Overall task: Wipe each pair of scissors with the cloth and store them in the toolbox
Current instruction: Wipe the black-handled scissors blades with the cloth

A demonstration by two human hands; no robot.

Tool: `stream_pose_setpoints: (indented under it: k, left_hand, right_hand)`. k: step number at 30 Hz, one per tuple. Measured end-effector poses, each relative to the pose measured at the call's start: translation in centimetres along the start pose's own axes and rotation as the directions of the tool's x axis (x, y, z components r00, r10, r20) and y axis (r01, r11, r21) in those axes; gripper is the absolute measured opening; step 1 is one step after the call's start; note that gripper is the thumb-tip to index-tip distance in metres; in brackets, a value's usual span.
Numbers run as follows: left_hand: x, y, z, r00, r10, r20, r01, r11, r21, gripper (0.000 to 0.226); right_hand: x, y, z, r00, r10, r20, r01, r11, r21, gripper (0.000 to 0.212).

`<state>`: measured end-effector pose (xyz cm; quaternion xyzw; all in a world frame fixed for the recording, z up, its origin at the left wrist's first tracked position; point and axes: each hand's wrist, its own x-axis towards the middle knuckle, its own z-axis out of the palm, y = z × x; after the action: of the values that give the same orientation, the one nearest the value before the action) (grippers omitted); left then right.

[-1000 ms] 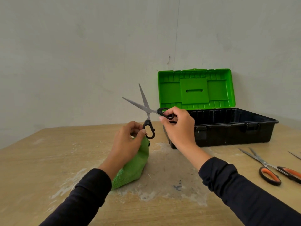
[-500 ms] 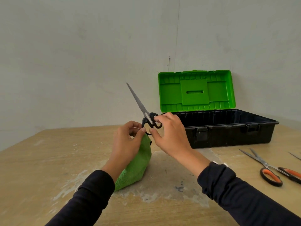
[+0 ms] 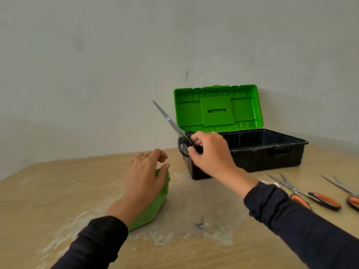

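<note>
The bench (image 3: 58, 191) is wide and pale, with a dull worn patch in the middle. At 1 o'clock from me the toolbox (image 3: 268, 152) stands with its green lid (image 3: 217, 107) raised against the wall, and the black tub is open to me.

My left hand (image 3: 143, 183) rests on the green cloth (image 3: 155, 206) at about 11 o'clock; the fingers are loose and curled, and I cannot tell if they really pinch the cloth or only lie on it.

My right hand (image 3: 209, 154) has a clenched grip on the handles of the black scissors (image 3: 182, 140), just beside the near left corner of the toolbox. The blades are together and point up toward 11 o'clock.

At 3 o'clock two orange-handled scissors (image 3: 314, 199) (image 3: 351, 199) lie on the bench with blades apart, not yet wiped, I think.

What can go wrong: I hold only the handle rings, so the long blade may swing and hit the box rim or the lid when I lower it inside.

Inside of the tub is mostly hidden. The farthest scissors are cut by the frame edge.
</note>
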<state>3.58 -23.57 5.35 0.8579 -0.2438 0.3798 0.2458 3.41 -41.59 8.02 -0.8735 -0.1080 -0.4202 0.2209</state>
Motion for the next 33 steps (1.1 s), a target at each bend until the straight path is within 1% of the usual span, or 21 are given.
stream_pose_setpoints:
  k: [1, 2, 3, 4, 5, 6, 9, 12, 15, 18, 21, 24, 29, 31, 33]
  left_hand:
    - [0.0, 0.5, 0.2, 0.991, 0.131, 0.019, -0.132, 0.983, 0.126, 0.010]
    - [-0.1, 1.2, 0.6, 0.969, 0.237, 0.071, -0.247, 0.950, 0.191, 0.011]
    - [-0.2, 2.0, 1.2, 0.938, 0.320, 0.132, -0.341, 0.918, 0.202, 0.013]
    - [-0.3, 3.0, 2.1, 0.907, 0.374, 0.194, -0.408, 0.896, 0.178, 0.014]
    - [-0.4, 4.0, 3.0, 0.884, 0.382, 0.270, -0.424, 0.898, 0.118, 0.016]
    - [-0.4, 5.0, 4.0, 0.869, 0.374, 0.322, -0.409, 0.912, 0.044, 0.019]
    - [-0.2, 5.8, 7.6, 0.857, 0.344, 0.384, -0.308, 0.939, -0.153, 0.025]
    - [0.2, 5.7, 10.4, 0.831, 0.357, 0.426, -0.249, 0.925, -0.288, 0.027]
    - [0.4, 5.4, 11.7, 0.816, 0.347, 0.463, -0.203, 0.921, -0.332, 0.035]
    - [0.4, 5.1, 11.9, 0.824, 0.312, 0.474, -0.153, 0.926, -0.344, 0.043]
    - [0.4, 5.1, 11.9, 0.817, 0.284, 0.501, -0.118, 0.934, -0.337, 0.047]
    - [0.5, 5.2, 11.8, 0.819, 0.271, 0.505, -0.090, 0.931, -0.353, 0.046]
    - [0.8, 5.0, 11.9, 0.830, 0.242, 0.502, -0.039, 0.924, -0.380, 0.039]
    - [0.9, 4.8, 12.0, 0.831, 0.242, 0.500, -0.027, 0.917, -0.398, 0.043]
    - [0.9, 4.7, 12.0, 0.834, 0.234, 0.500, -0.013, 0.914, -0.406, 0.046]
  right_hand:
    - [0.3, 1.3, -1.2, 1.000, 0.022, 0.002, -0.022, 0.999, -0.027, 0.016]
    - [0.6, 2.7, -2.6, 0.999, 0.046, 0.009, -0.045, 0.998, -0.042, 0.014]
    - [1.0, 4.2, -3.8, 0.997, 0.075, 0.026, -0.074, 0.995, -0.060, 0.013]
    - [1.5, 5.6, -5.1, 0.993, 0.109, 0.054, -0.104, 0.990, -0.091, 0.013]
    - [2.0, 7.1, -6.1, 0.985, 0.149, 0.088, -0.136, 0.981, -0.137, 0.014]
    - [2.5, 8.6, -7.0, 0.975, 0.186, 0.119, -0.162, 0.969, -0.189, 0.015]
    - [4.2, 13.0, -8.5, 0.940, 0.278, 0.198, -0.210, 0.928, -0.307, 0.018]
    - [5.6, 16.7, -8.7, 0.903, 0.321, 0.286, -0.199, 0.901, -0.385, 0.022]
    - [7.1, 19.9, -7.6, 0.857, 0.352, 0.377, -0.161, 0.877, -0.452, 0.025]
    - [8.4, 22.6, -6.0, 0.807, 0.390, 0.443, -0.137, 0.853, -0.503, 0.022]
    - [9.5, 25.7, -4.7, 0.778, 0.426, 0.462, -0.127, 0.826, -0.549, 0.023]
    - [10.4, 27.7, -3.9, 0.735, 0.471, 0.488, -0.122, 0.799, -0.588, 0.024]
    - [11.0, 30.1, -2.8, 0.659, 0.530, 0.534, -0.137, 0.783, -0.607, 0.020]
    - [10.8, 30.7, -2.5, 0.630, 0.545, 0.553, -0.143, 0.781, -0.607, 0.023]
    - [10.9, 31.1, -2.4, 0.618, 0.544, 0.568, -0.140, 0.787, -0.601, 0.024]
